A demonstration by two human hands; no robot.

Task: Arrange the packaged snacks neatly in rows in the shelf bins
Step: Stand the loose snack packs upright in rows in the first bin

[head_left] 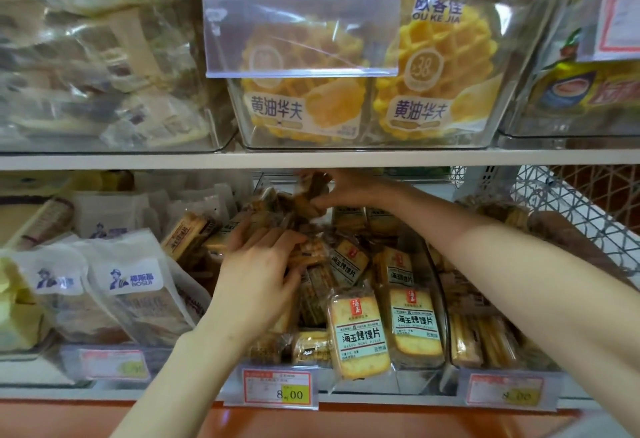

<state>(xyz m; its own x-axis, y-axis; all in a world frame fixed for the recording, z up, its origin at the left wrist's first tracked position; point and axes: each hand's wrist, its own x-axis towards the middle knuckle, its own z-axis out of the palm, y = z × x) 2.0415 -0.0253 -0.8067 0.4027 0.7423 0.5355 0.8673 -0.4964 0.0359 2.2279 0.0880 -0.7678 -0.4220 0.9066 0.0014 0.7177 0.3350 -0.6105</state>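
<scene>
A clear shelf bin (440, 302) on the lower shelf holds several small packs of baked bun slices (358, 332) with teal labels, some upright in a row at the front right, others jumbled on the left. My left hand (258, 276) reaches into the jumbled left side, its fingers curled over a few packs. My right hand (341, 188) is deep at the back of the bin, just under the upper shelf, and grips a small brown snack pack (313, 192). Motion blurs the back of the bin.
White bread bags (133, 285) fill the bin on the left. A bin of biscuit sticks (481, 337) stands on the right. Above, the upper shelf edge (311, 159) carries a clear bin of butter waffle packs (429, 84). Price tags (277, 387) line the shelf front.
</scene>
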